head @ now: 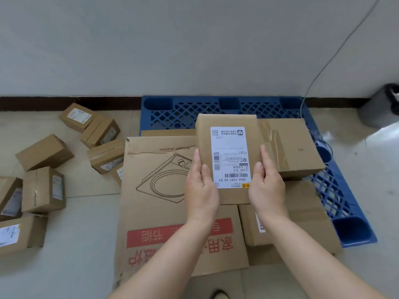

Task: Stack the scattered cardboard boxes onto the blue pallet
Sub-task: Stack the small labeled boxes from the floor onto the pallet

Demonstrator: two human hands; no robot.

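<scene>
Item in hand: flat brown cardboard box with a white shipping label (228,156). I hold it between both hands, left hand (201,192) clasping its left edge, right hand (266,186) clasping its right edge, thumbs on top, label facing up.

Destination: blue plastic lattice pallet (187,113), ahead of and below my hands, against the wall.

Already on the pallet: large flattened brown carton printed with a line drawing and red characters (155,190), under and left of my hands; taped brown cardboard box (295,145), just right of the held box; another plain brown box (302,214), under my right forearm.

Outstanding stock: scattered small brown cardboard boxes on the tiled floor (45,152), well to the left of my left hand, about nine in view.

Step, as I judge it: placing this box, carried above the stack and not yet set down.

Next move calls for: lowering it flat, squared beside the taped box, then opening both hands and reaching left for another.
</scene>
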